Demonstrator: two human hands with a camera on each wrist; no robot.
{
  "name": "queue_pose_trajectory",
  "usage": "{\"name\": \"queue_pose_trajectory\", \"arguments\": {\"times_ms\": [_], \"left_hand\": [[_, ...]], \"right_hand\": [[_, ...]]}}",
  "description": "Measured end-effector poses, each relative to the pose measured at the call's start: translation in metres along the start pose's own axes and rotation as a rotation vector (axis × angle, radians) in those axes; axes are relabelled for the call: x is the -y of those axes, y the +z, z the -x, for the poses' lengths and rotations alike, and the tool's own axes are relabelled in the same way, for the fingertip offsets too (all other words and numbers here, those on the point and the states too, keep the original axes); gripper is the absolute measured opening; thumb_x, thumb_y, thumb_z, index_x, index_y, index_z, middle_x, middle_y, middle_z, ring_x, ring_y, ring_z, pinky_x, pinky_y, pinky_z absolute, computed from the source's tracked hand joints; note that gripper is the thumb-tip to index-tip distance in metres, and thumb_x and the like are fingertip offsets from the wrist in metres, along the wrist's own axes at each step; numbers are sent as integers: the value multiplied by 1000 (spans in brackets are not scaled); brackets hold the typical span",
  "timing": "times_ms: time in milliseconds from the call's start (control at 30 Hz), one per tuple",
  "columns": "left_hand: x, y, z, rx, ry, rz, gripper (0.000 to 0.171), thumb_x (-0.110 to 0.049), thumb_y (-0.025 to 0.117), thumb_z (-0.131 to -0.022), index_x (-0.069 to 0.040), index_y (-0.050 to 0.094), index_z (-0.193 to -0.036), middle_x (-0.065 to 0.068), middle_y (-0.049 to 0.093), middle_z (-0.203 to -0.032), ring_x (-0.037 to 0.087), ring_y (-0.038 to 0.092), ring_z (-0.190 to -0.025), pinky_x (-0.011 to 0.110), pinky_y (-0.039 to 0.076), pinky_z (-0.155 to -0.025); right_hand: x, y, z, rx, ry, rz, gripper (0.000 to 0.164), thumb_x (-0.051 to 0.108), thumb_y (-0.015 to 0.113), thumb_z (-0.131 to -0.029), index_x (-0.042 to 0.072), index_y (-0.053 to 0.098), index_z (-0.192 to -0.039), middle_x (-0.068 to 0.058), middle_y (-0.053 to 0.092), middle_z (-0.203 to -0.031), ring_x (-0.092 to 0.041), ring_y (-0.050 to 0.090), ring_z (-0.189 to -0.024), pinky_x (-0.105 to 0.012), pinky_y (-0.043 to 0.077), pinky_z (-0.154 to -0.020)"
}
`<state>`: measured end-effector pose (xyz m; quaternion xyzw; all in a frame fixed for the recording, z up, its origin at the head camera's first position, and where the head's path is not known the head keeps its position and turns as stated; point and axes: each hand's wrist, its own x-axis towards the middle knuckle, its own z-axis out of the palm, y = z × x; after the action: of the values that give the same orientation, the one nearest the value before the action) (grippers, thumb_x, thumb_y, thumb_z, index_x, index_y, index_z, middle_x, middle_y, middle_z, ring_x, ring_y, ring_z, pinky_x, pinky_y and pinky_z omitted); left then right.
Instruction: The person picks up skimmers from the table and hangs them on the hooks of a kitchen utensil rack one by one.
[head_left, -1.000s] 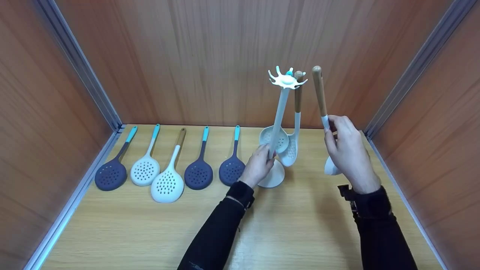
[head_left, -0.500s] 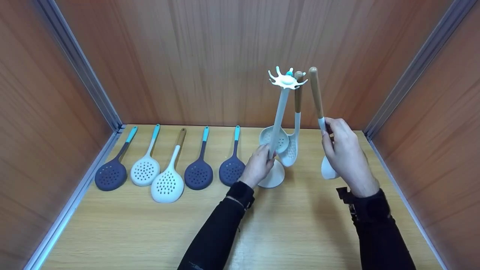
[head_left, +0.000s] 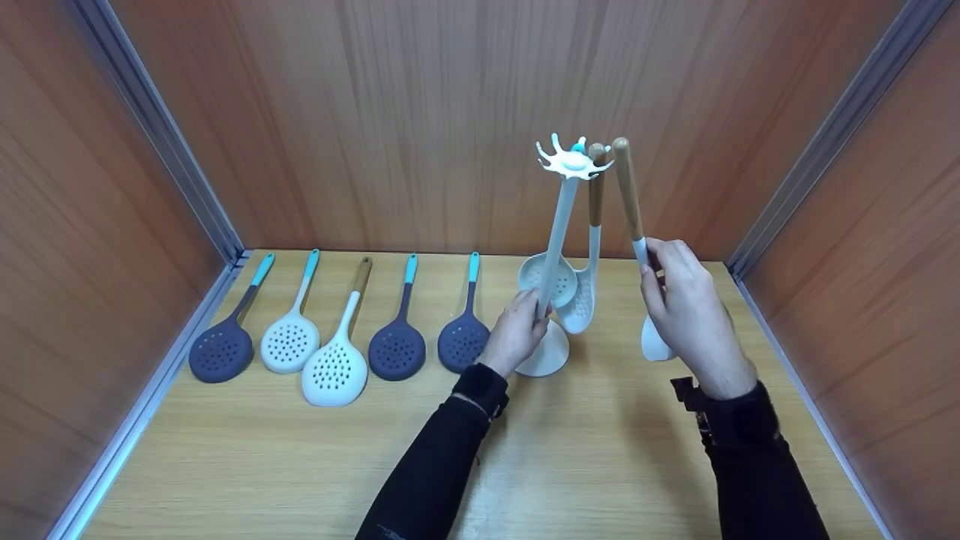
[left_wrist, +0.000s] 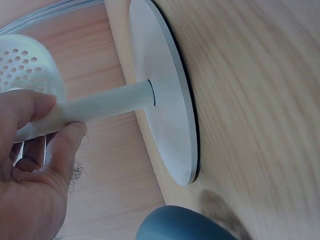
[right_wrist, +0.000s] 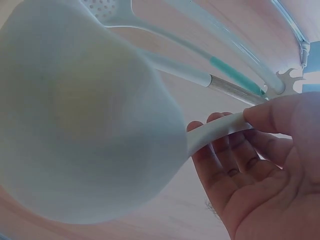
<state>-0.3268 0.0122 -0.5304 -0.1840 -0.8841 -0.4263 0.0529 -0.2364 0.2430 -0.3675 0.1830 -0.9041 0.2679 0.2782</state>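
My left hand [head_left: 517,330] grips the post of a white utensil stand [head_left: 560,232], low down above its round base [left_wrist: 162,100]. From the hooked top hang a white slotted ladle [head_left: 532,272] with a turquoise handle tip and a white slotted spoon [head_left: 577,307] with a wooden handle. To the right, my right hand [head_left: 688,304] pinches the white neck of a ladle [right_wrist: 90,115]. Its wooden handle [head_left: 628,191] points up beside the hooks, apart from them by a little. In the head view my hand partly covers the ladle's bowl, which hangs above the table.
Left of the stand, several skimmers lie in a row: dark ones [head_left: 221,350] with turquoise handle ends, a white one [head_left: 290,341] with a turquoise end, and another white one [head_left: 335,371] with a wooden handle. Wooden panels [head_left: 390,127] enclose the table [head_left: 300,465] at back and sides.
The right hand has moved slightly left and toward me with the ladle, bringing the handle top closer to the stand's hooks. My left hand and the stand stay put.
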Motion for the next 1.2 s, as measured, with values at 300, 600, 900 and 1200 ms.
{"name": "queue_pose_trajectory", "arguments": {"times_ms": [300, 600, 900, 1200], "left_hand": [[0, 0, 1, -3, 3, 3, 15, 1, 71, -113, -6, 68, -126, 15, 74, -128, 30, 73, -122, 48, 69, -108], [-1, 0, 0, 4, -17, 14, 15, -1, 71, -114, -7, 69, -127, 13, 74, -129, 28, 72, -123, 47, 69, -110], [-1, -1, 4, -28, 49, 22, 15, 3, 71, -112, -3, 70, -127, 17, 76, -128, 34, 75, -122, 51, 69, -110], [0, 0, 2, -25, 30, 25, 16, 4, 71, -112, -4, 69, -126, 17, 75, -127, 33, 75, -123, 51, 68, -109]], "right_hand": [[3, 1, 1, 29, 17, 21, 32, -1, 60, -118, -11, 67, -148, -27, 72, -130, -43, 79, -117, -59, 74, -89], [4, 3, 1, 36, 14, 33, 32, -1, 60, -118, -11, 67, -148, -26, 72, -130, -41, 79, -116, -56, 72, -85], [1, 6, 2, 8, -27, 64, 29, -1, 62, -117, -11, 69, -144, -26, 73, -126, -39, 78, -113, -52, 71, -83], [4, 7, 2, 46, 2, 58, 32, 0, 61, -118, -10, 67, -148, -26, 72, -131, -38, 78, -116, -55, 74, -85]]}}
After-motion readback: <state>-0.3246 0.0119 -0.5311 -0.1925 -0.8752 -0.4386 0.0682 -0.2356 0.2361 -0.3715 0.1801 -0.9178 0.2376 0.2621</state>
